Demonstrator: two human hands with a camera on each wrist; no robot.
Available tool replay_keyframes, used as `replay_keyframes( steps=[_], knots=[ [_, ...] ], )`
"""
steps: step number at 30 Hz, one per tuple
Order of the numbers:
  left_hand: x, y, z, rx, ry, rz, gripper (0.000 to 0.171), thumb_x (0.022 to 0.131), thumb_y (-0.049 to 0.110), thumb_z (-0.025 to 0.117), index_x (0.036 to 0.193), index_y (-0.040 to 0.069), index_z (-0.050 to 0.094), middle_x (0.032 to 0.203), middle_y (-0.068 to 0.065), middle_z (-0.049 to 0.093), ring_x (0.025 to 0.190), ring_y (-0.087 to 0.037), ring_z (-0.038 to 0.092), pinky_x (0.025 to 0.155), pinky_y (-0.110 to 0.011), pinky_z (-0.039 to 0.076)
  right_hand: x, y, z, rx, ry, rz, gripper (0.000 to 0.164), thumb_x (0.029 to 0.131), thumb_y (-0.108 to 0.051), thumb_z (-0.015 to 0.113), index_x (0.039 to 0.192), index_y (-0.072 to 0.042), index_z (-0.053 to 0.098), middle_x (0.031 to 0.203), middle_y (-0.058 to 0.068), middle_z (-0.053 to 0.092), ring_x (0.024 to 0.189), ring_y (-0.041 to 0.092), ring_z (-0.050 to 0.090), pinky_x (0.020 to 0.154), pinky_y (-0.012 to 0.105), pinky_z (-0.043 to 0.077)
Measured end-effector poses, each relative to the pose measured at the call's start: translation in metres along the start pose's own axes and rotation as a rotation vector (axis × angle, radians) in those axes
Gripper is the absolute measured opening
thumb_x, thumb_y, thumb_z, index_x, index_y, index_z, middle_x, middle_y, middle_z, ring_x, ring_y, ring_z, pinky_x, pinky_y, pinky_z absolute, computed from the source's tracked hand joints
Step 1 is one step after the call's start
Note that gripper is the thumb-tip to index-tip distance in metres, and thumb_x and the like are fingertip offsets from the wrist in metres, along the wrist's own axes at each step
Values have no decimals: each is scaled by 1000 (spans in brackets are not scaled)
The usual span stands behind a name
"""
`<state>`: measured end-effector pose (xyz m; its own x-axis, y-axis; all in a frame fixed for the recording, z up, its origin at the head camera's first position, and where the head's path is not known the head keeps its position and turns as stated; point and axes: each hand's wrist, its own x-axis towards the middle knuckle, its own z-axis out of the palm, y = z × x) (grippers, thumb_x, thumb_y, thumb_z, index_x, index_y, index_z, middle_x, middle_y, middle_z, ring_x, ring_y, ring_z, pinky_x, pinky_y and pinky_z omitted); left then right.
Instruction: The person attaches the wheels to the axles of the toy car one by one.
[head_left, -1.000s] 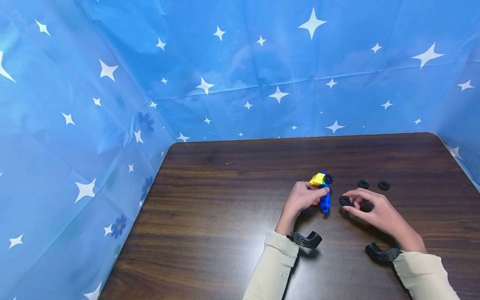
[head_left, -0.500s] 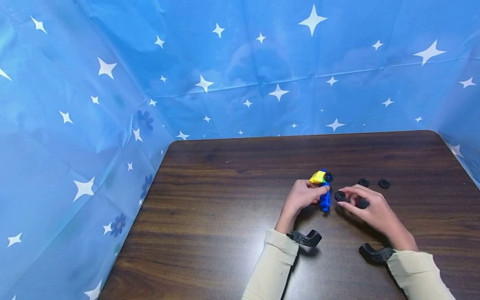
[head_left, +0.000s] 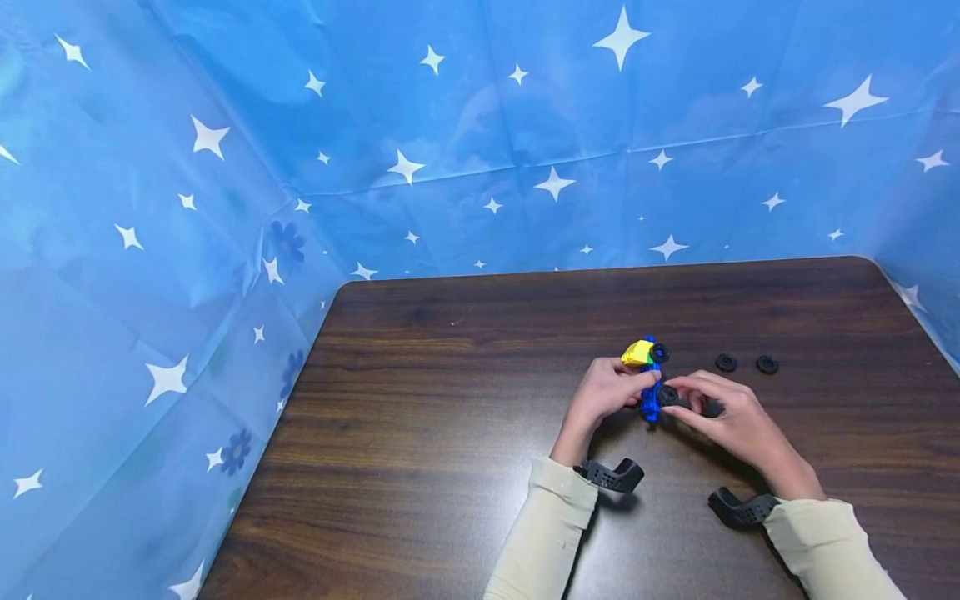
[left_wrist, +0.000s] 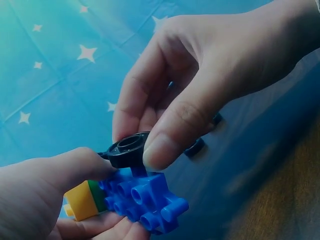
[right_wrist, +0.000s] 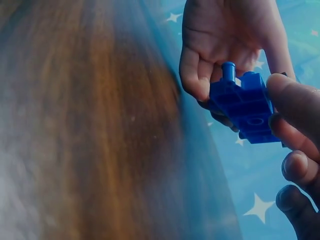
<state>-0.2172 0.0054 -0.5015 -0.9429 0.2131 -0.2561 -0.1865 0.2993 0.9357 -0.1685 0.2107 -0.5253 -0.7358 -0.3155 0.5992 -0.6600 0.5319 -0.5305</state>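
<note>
The left hand (head_left: 611, 387) grips the blue toy-vehicle chassis (head_left: 651, 404) between the thumb on one side and the curled fingers on the other. The chassis is located over the right half of the tabletop (head_left: 420, 400), its long axis pointing roughly away from the person. A yellow block (head_left: 637, 353) and a green piece (left_wrist: 96, 194) are attached at the far end; a black wheel (head_left: 660, 353) is mounted on the right side of that end. The left wrist view shows round studs on the chassis.

The right hand (head_left: 723, 417) pinches a second black wheel (head_left: 667, 395) between thumb and fingers. This wheel is positioned at the right side of the chassis, nearer the person than the mounted wheel, directly against a blue peg (left_wrist: 139, 171). Whether it is seated on the peg cannot be told.

Two loose black wheels, an inner one (head_left: 725, 362) and an outer one (head_left: 767, 364), lie apart on the tabletop beyond the right hand. A black wrist mount (head_left: 615, 476) is worn at the left wrist, a matching unit (head_left: 741, 507) at the right. A blue star-patterned backdrop (head_left: 465, 108) stands behind the table.
</note>
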Motion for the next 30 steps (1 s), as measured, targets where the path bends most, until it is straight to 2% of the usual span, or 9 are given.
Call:
replay_keyframes(
  steps=[10,14,19,27,30],
  knots=[
    [-1,3,0,21,-18,53,31,90,32,81,96,3,73,73,2,68,64,-14,63,57,-22,48,0,2,1,15,1,-55,54,66,9,91,114,-9,76,83,-6,64,68,0,48,57,17,37],
    [-1,3,1,30,-14,59,30,90,32,81,95,4,73,73,2,68,64,-13,62,56,-21,46,-1,3,1,9,-11,-61,54,66,8,91,115,-10,76,84,-9,64,68,-2,48,58,14,37],
    [1,5,1,23,-14,72,28,90,31,80,95,4,72,73,3,67,64,-13,62,56,-21,45,1,5,-1,10,-15,-74,54,67,8,90,116,-10,76,86,-11,65,69,-3,47,58,15,37],
    [0,3,1,30,-4,92,28,90,31,81,95,5,72,72,5,65,63,-13,60,55,-21,47,-2,4,0,27,-17,-73,57,66,8,91,118,-9,76,87,-5,66,70,1,49,60,16,38],
    [-1,2,1,38,3,96,28,90,31,81,95,5,72,72,4,65,62,-13,60,54,-21,48,-2,5,1,31,-22,-86,57,66,8,90,118,-8,76,88,-7,66,73,-1,50,61,15,39]
  ],
)
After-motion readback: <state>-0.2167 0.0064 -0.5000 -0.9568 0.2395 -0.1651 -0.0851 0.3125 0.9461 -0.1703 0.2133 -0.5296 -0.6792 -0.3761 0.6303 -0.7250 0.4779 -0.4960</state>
